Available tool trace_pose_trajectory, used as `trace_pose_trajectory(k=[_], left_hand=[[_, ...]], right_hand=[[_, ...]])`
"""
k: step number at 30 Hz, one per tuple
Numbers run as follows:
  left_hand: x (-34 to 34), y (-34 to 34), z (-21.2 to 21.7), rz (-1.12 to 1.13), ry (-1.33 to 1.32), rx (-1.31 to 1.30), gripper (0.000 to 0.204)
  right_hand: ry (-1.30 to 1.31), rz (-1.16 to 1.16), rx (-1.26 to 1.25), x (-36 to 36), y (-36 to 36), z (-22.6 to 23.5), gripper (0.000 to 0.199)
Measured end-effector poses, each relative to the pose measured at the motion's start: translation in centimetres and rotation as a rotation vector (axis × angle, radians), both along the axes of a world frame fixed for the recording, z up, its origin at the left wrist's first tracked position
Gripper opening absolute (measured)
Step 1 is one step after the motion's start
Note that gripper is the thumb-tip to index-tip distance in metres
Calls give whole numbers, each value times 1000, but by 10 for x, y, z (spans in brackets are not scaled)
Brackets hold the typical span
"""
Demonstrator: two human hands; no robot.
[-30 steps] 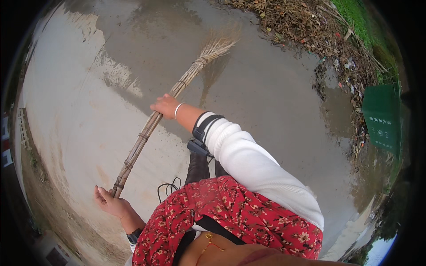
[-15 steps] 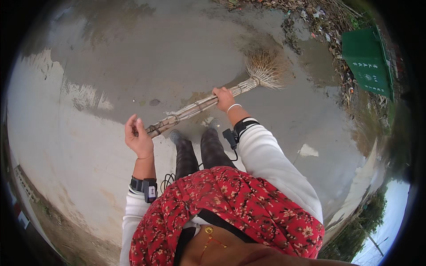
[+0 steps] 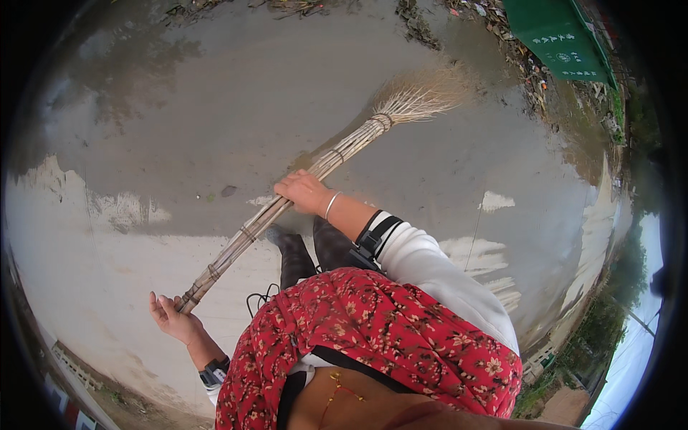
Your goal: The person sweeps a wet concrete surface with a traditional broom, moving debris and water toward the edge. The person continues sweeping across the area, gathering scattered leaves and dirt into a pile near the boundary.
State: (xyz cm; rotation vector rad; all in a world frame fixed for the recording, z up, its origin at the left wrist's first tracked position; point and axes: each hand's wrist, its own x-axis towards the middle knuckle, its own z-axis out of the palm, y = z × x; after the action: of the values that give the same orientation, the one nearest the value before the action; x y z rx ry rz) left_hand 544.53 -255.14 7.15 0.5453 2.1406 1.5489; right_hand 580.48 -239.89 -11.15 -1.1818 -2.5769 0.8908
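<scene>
A long twig broom (image 3: pixel 333 158) slants across the view from lower left to upper right. Its brush of thin, spread twigs touches the wet ground at the far right end. My right hand (image 3: pixel 303 192) is closed around the middle of the bundled stick handle, palm down. At the handle's near end, my left hand (image 3: pixel 175 320) holds the butt loosely; its thumb and a finger stick up, and the grip underneath is partly hidden. Dark ties bind the sticks in several places.
Muddy water covers much of the concrete ground (image 3: pixel 236 150); a paler dry stretch lies nearer me. A green bin (image 3: pixel 555 39) stands at the far right beside a strip of litter and leaves (image 3: pixel 534 86). My shoe (image 3: pixel 276 233) shows below the handle.
My left hand has moved down and left, and my right hand has moved left, nearer me. The broom now slants more steeply, its brush farther away. The view has shifted across the ground.
</scene>
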Motion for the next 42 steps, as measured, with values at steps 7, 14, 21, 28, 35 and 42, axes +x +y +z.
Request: trace_pose_trajectory(k=[7, 14, 21, 28, 35, 42], left_hand=[[20, -25, -3, 102, 46, -33, 26], [104, 52, -92, -243, -135, 137, 27], [80, 41, -81, -400, -251, 42, 28], [-24, 3, -44, -402, -227, 111, 26], [-153, -84, 13, -202, -105, 193, 27], [-200, -118, 75, -259, 240, 278, 27]], right_hand=[[67, -26, -210, -23, -41, -45, 32], [-237, -192, -270, 120, -50, -53, 35], [-362, -222, -289, 139, -97, -8, 42], [-310, -187, -384, 18, -105, 38, 38], [-171, 86, -323, -149, -95, 52, 38], [-59, 299, -292, -267, -66, 41, 43]])
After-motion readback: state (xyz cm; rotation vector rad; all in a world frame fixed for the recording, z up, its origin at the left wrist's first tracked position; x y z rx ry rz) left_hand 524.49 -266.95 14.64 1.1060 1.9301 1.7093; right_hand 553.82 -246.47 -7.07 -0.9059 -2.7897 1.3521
